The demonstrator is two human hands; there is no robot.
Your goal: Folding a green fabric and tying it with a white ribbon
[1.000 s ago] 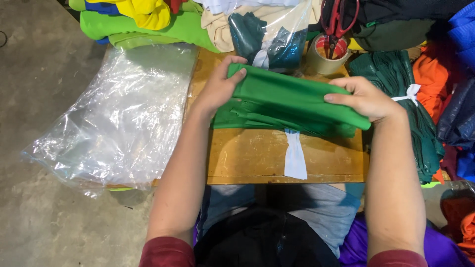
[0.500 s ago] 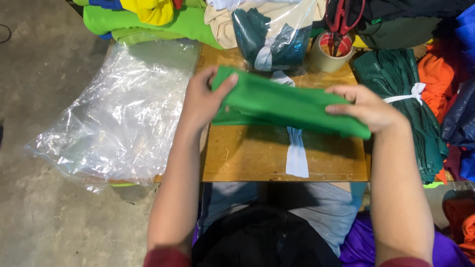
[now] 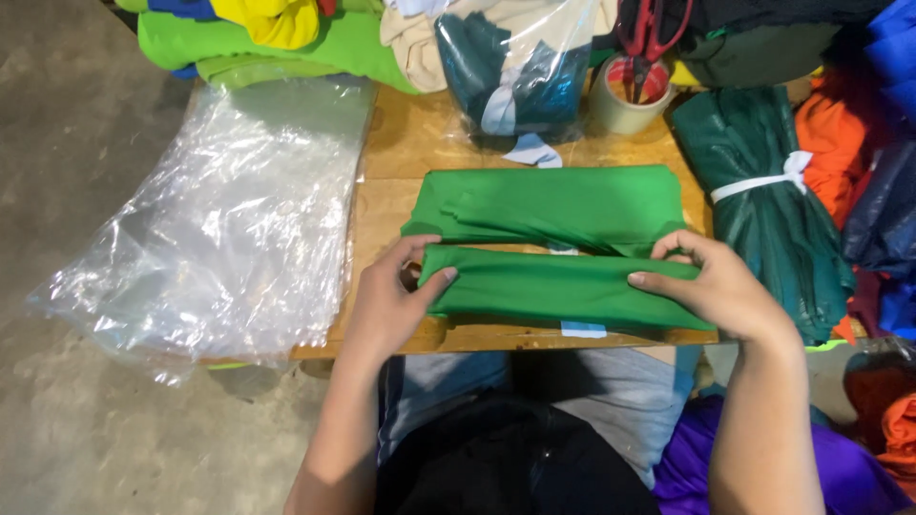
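the person is sitting at a small wooden table [image 3: 477,336] and holding a folded green cloth [image 3: 558,286] at the near edge of it. the left hand [image 3: 391,300] is gripping the left end of the cloth, thumb on top and fingers wrapped under. the right hand [image 3: 720,286] is pinching the right end, with the fingers closed on the top fold. the cloth is lying flat between the two hands, long and thin.

just behind it, a stack of green cloths [image 3: 553,205] is sitting in the middle of the table, touching the one in the hands. a white strip [image 3: 582,329] is peeking out from under the held cloth.

a big clear plastic bag [image 3: 229,219] is hanging over the left side of the table. a bag of dark cloth [image 3: 515,67] and a tape roll [image 3: 625,105] with red scissors [image 3: 644,33] in it are sitting at the far edge. a dark green bundle [image 3: 763,191] tied with white is lying on the right.
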